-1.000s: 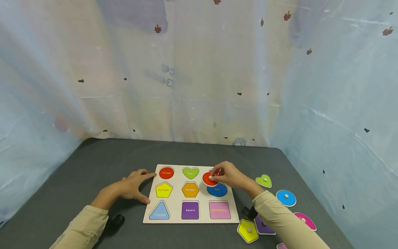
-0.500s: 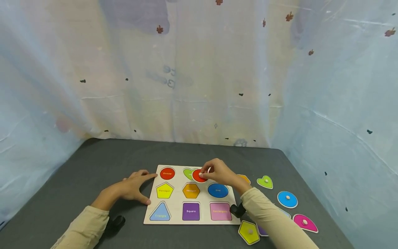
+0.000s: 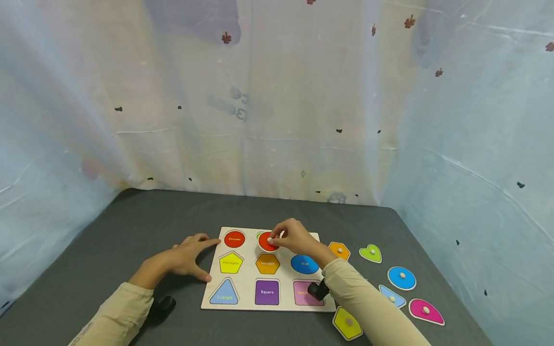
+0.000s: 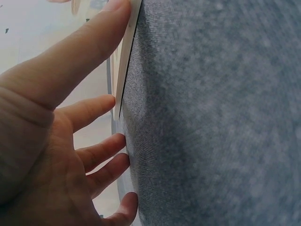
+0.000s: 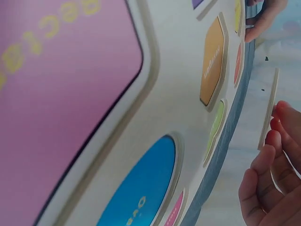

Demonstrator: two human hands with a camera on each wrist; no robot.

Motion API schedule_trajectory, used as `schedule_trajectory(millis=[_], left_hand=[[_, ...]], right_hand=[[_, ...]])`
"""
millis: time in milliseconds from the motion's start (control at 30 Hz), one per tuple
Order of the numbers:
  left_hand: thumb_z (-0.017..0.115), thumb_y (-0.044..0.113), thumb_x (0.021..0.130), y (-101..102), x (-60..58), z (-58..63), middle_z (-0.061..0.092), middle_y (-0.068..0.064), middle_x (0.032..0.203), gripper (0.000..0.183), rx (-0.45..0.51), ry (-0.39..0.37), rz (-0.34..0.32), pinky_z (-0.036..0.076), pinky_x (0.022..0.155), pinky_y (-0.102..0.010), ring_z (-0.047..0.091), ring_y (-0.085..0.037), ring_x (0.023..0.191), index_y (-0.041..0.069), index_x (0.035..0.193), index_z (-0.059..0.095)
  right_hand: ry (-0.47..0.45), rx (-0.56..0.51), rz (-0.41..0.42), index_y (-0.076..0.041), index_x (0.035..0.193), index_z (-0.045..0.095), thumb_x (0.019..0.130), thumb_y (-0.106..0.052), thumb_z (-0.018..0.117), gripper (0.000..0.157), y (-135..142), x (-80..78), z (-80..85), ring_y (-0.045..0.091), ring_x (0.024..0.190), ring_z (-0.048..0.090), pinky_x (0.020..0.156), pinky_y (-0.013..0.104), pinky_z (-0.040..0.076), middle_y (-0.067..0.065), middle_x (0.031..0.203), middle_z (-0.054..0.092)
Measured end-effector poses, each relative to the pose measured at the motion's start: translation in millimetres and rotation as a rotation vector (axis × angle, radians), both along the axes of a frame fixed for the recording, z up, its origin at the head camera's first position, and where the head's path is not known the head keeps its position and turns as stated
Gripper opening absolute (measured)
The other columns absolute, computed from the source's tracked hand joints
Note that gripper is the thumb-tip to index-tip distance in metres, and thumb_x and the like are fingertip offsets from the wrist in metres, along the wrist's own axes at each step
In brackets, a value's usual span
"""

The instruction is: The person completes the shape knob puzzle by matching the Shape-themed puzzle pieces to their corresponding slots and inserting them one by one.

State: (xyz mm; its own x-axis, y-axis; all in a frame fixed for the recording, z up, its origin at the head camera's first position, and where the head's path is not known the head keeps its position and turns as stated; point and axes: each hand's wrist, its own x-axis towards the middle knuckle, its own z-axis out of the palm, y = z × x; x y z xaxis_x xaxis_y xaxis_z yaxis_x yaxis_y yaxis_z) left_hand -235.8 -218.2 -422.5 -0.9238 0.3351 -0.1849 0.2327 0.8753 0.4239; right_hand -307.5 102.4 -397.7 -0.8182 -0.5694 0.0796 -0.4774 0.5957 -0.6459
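Note:
A wooden shape puzzle board [image 3: 248, 283] lies on the dark table, its recesses coloured and labelled. Thumb and forefinger of my left hand [image 3: 187, 258] touch its left edge, the other fingers spread over the cloth. My right hand [image 3: 298, 238] pinches the small knob of a red circle puzzle piece [image 3: 264, 242]. That piece hangs over the green heart recess, covering most of it in the head view. Seen edge-on in the right wrist view, the piece [image 5: 269, 110] is clear of the board. Left of it is the red circular recess [image 3: 234, 239].
Right of the board lie several knobbed pieces: an orange hexagon [image 3: 339, 250], green heart [image 3: 370, 253], blue oval [image 3: 402, 278], light blue triangle [image 3: 392, 296], pink semicircle [image 3: 426, 312] and yellow pentagon [image 3: 347, 323]. My right sleeve [image 3: 368, 302] crosses this side. Pale curtains [image 3: 277, 120] enclose the table.
My right hand has carried the red circle piece leftward, from above the oval recess to over the heart recess. The left hand stays at the board's edge.

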Motion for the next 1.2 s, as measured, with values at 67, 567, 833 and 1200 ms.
schedule_trajectory(millis=[67,567,833,1200], left_hand=[[0.092,0.045,0.068,0.2,0.2,-0.3,0.040,-0.021,0.149,0.104,0.001,0.000,0.000,0.034,0.095,-0.074,0.040,-0.043,0.131,0.017,0.155,0.041],[0.091,0.046,0.069,-0.9,-0.8,-2.3,0.040,-0.021,0.149,0.104,-0.001,0.009,-0.005,0.034,0.094,-0.075,0.040,-0.043,0.131,0.015,0.155,0.041],[0.091,0.048,0.069,-0.1,-1.6,-3.1,0.040,-0.021,0.149,0.104,-0.007,0.000,0.001,0.033,0.095,-0.076,0.040,-0.043,0.132,0.016,0.155,0.041],[0.090,0.050,0.069,-0.1,-3.5,-4.5,0.040,-0.020,0.150,0.105,-0.022,-0.013,0.015,0.031,0.097,-0.078,0.039,-0.042,0.132,0.018,0.156,0.040]], right_hand=[[0.003,0.002,-0.001,-0.007,0.093,0.078,0.092,-0.017,0.075,0.010,-3.8,-0.9,-0.5,0.017,0.070,0.053,0.058,0.021,0.044,0.004,0.085,0.070],[-0.028,-0.015,-0.043,-0.006,0.093,0.080,0.091,-0.019,0.077,0.014,-42.1,-8.5,-8.7,0.014,0.073,0.053,0.060,0.021,0.046,0.006,0.091,0.074],[-0.021,0.007,-0.058,-0.006,0.093,0.081,0.090,-0.020,0.078,0.015,-61.2,-11.8,-10.9,0.012,0.075,0.053,0.062,0.020,0.043,0.007,0.092,0.075],[-0.015,0.045,-0.151,-0.009,0.093,0.082,0.089,-0.024,0.079,0.016,-80.0,-18.1,-19.8,0.012,0.079,0.057,0.068,0.023,0.046,0.003,0.092,0.075]])
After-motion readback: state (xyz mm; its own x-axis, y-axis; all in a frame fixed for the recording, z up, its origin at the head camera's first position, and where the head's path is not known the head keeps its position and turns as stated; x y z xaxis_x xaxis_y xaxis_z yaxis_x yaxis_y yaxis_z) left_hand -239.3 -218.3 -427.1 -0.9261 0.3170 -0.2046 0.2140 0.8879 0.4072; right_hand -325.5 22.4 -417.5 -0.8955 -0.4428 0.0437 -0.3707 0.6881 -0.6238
